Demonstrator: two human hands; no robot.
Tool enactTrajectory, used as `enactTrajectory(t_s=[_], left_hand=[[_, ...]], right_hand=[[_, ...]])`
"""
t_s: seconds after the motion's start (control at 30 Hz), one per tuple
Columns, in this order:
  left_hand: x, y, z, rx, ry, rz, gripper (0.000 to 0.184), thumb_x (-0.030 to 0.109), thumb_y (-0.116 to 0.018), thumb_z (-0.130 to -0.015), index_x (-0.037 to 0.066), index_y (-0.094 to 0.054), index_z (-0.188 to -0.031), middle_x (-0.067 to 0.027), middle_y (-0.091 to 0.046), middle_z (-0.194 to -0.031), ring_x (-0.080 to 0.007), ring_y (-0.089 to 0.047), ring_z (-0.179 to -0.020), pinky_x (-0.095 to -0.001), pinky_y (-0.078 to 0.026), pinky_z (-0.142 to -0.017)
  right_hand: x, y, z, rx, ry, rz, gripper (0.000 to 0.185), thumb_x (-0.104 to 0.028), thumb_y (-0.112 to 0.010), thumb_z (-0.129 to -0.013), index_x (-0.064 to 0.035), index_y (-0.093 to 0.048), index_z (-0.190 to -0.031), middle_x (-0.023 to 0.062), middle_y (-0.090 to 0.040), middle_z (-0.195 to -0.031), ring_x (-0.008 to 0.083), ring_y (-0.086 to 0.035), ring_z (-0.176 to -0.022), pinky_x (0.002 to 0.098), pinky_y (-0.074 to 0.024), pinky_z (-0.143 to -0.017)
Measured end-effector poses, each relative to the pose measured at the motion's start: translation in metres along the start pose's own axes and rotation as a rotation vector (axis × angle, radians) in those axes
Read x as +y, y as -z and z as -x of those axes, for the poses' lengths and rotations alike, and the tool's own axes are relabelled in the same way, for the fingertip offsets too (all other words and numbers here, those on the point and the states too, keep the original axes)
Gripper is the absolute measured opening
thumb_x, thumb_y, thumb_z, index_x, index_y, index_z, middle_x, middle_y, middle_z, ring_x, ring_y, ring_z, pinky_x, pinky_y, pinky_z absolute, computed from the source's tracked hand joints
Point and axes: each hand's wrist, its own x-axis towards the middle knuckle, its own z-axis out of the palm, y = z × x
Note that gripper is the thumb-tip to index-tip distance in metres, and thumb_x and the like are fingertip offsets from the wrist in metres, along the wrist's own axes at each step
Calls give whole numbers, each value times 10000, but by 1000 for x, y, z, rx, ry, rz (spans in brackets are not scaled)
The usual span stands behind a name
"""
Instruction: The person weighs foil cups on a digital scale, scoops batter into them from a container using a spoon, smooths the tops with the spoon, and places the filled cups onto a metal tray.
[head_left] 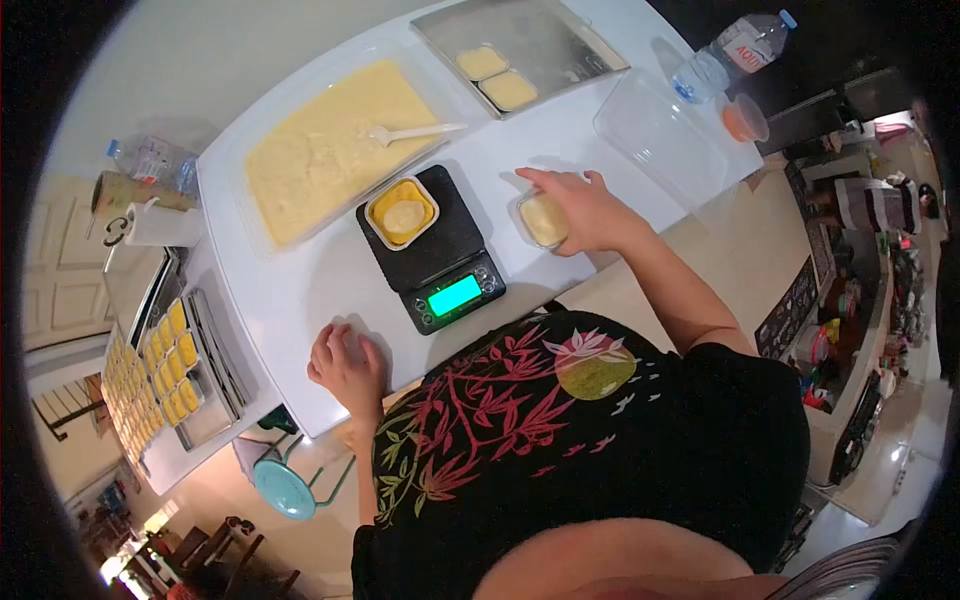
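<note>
Scale (455, 295) readout too washed out to read. Small tub (543, 220) partly hidden behind R hand (585, 210). Far metal tray (520, 50) cut off at top edge. Bkgd shelf items (830, 340) too small/blurry to ID.

Bare tabletop (305, 290) opens left of the scale (425, 240), while the large tub (335, 150) blocks the far side.

White table (522, 262), wide tub (330, 150) of pale yellow mix with a spoon (405, 133) in it, metal tray (560, 62) holding two filled cups (496, 78), black scale (425, 262), clear bin (655, 135), water bottle (735, 55).
</note>
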Motion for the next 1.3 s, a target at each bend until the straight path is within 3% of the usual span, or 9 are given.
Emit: enactTrajectory(t_s=[0.27, 0.37, 0.47, 0.57, 0.67, 0.83, 1.0, 1.1, 1.3], left_hand=[[-2, -2, 2, 18, -11, -12, 302, 197, -651, -777, 111, -625, -1066, -98, -589, -1181, -273, -540, -1100, -423, -328, -943], [-1, 0, 1, -1, -1, -29, 301, 202, -648, -782, 110, -625, -1067, -98, -584, -1193, -273, -535, -1109, -421, -328, -947], [-2, -1, 2, -9, 11, -30, 302, 206, -645, -785, 110, -624, -1070, -98, -578, -1202, -274, -531, -1115, -421, -326, -952], [-1, -1, 2, -12, 25, -38, 299, 200, -641, -788, 109, -624, -1072, -101, -578, -1200, -278, -532, -1112, -427, -329, -957], [-2, -2, 2, -11, 24, -35, 298, 188, -641, -787, 100, -623, -1071, -105, -579, -1195, -281, -532, -1110, -430, -332, -964], [2, -1, 1, -23, 37, -31, 302, 175, -647, -778, 87, -614, -1065, -117, -582, -1184, -286, -532, -1115, -432, -335, -971], [4, 0, 0, -20, 61, -18, 302, 157, -641, -769, 69, -607, -1056, -141, -586, -1160, -305, -533, -1114, -436, -336, -973], [7, 2, -1, -10, 64, -7, 306, 143, -633, -764, 50, -604, -1054, -153, -588, -1145, -322, -534, -1109, -440, -345, -967], [7, 1, -2, -21, 98, 7, 319, 142, -633, -754, 31, -602, -1051, -166, -592, -1115, -341, -536, -1095, -446, -375, -946]], right_hand=[[0, 6, -1, -13, 36, -66, 1079, -135, -791, -508, -243, -282, -1454, 132, -584, -1213, 311, -519, -1196, 594, -284, -1015], [11, -5, -4, 69, 82, 40, 1079, -133, -785, -504, -232, -284, -1454, 129, -583, -1213, 294, -528, -1190, 592, -282, -1019], [13, 2, -7, 8, 100, -95, 1086, -112, -796, -497, -203, -290, -1454, 167, -597, -1161, 341, -562, -1126, 457, -361, -1001], [12, 19, -4, 25, 66, -205, 1081, -159, -810, -509, -208, -285, -1452, 186, -595, -1166, 345, -576, -1110, 470, -436, -946], [22, 48, -14, 87, 90, -234, 1074, -135, -816, -526, -189, -281, -1455, 188, -600, -1141, 367, -602, -1044, 395, -490, -889], [41, 119, -87, 184, 77, -140, 1050, -152, -823, -560, -193, -273, -1454, 187, -597, -1149, 331, -598, -1054, 393, -475, -920], [33, 163, -194, 118, 69, -138, 1021, -124, -818, -585, -154, -273, -1447, 192, -577, -1184, 309, -612, -1004, 422, -519, -805], [35, 163, -265, 81, 117, 19, 1066, -125, -846, -549, -139, -268, -1445, 180, -556, -1220, 307, -615, -979, 429, -534, -745], [57, 137, -347, -72, 141, 63, 1131, -209, -898, -513, -148, -264, -1448, 165, -552, -1256, 287, -593, -1043, 429, -546, -787]])
